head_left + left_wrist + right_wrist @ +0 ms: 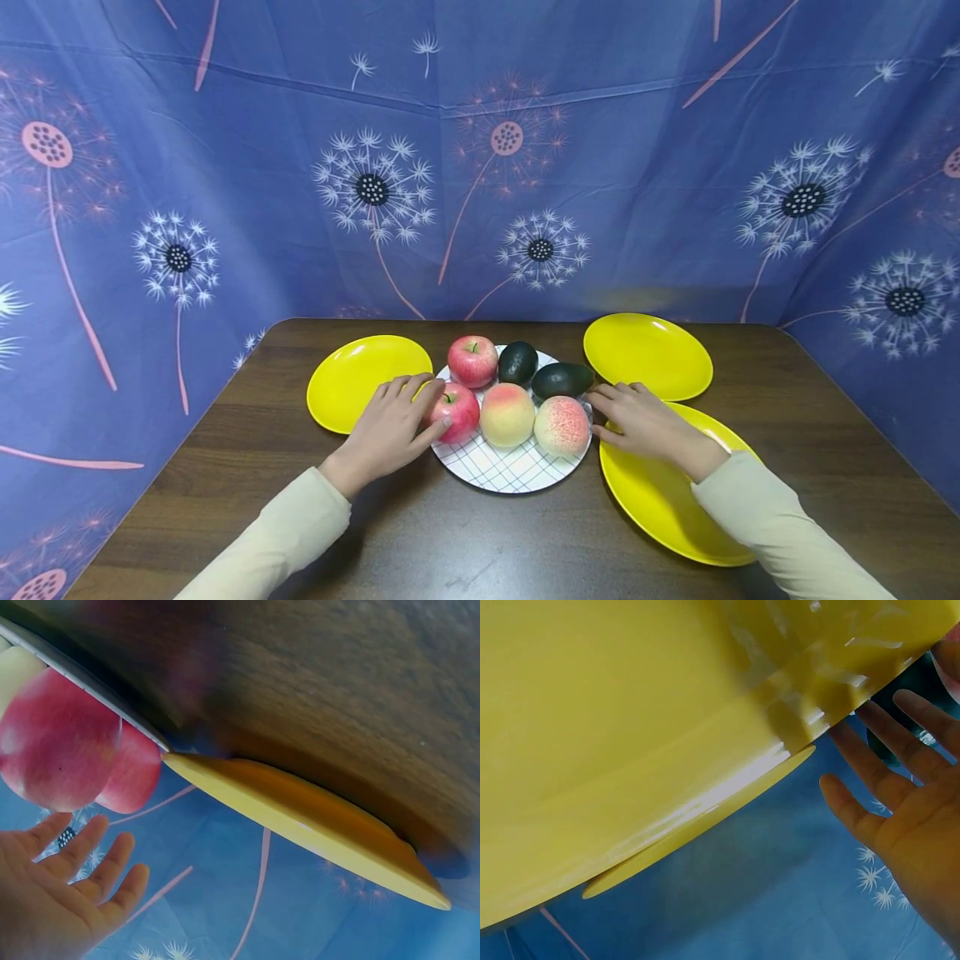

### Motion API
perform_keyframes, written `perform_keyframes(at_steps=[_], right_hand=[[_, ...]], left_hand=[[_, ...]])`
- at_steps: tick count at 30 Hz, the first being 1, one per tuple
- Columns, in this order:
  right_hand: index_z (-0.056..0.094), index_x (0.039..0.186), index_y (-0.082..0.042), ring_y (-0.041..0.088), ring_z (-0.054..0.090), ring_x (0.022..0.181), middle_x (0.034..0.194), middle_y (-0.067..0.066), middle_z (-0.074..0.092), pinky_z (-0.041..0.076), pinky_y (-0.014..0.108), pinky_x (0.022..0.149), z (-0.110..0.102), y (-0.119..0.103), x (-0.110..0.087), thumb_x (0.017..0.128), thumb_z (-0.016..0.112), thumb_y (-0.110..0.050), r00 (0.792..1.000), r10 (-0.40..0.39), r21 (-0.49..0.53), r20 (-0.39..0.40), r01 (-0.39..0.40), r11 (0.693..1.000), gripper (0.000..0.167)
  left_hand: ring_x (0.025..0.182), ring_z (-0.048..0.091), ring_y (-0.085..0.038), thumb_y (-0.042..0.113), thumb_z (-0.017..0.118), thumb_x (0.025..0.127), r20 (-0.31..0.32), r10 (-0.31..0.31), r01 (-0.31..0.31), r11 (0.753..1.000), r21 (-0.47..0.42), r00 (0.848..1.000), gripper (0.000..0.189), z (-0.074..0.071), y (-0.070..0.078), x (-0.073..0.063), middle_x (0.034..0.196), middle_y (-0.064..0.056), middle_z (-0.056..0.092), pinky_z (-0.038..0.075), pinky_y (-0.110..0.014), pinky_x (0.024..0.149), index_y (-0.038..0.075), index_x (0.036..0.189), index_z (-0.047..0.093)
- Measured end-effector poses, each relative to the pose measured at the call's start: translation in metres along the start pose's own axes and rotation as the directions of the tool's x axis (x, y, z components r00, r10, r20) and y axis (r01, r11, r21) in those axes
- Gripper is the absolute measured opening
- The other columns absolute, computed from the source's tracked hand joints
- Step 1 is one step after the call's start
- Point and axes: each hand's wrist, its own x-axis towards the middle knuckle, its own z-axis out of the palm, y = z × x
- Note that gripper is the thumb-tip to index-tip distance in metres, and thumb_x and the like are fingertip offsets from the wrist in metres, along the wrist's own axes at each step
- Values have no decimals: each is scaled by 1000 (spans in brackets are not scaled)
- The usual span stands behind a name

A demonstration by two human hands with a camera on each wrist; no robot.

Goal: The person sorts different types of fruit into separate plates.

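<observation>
A white checked plate [498, 477] bears several fruits. Over its left edge my left hand [390, 425] reaches with spread fingers, right at the front red apple [459, 412]; the left wrist view shows these fingers apart and uncurled below the apple [64, 742]. Behind sits another red apple [472, 361]. My right hand [648, 421] hovers at the plate's right edge, fingertips close to the speckled peach [562, 426] and a dark green avocado [561, 380]. Its fingers [896, 739] are spread, holding nothing. A yellow-pink peach [507, 415] and a second avocado [517, 362] lie between.
A yellow plate [360, 375] is to the left of the checked plate. Two more stand on the right: one at the back [648, 354], and a larger yellow plate [675, 517] under my right forearm. Patterned blue cloth [480, 167] hangs behind the brown table [420, 550].
</observation>
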Motion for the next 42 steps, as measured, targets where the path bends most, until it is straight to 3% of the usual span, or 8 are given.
perform_keyframes(at_steps=[12, 42], right_hand=[[55, 123, -9, 32, 54, 107, 122, 11, 57, 39, 54, 91, 7, -2, 2, 81, 64, -36, 998, 41, -6, 38, -41, 999, 51], [51, 128, -7, 37, 50, 112, 128, 17, 51, 36, 60, 93, 12, -9, 5, 84, 60, -36, 992, 92, 13, 87, -93, 996, 54]], left_hand=[[117, 47, -29, 60, 55, 78, 26, 40, -41, 999, 22, 999, 72, 7, 3, 0, 131, -8, 49, 39, -46, 95, 18, 134, 41], [111, 50, -27, 57, 64, 73, 20, 69, -69, 997, -17, 997, 77, 10, 4, 4, 126, -7, 51, 42, -44, 90, 17, 134, 41]])
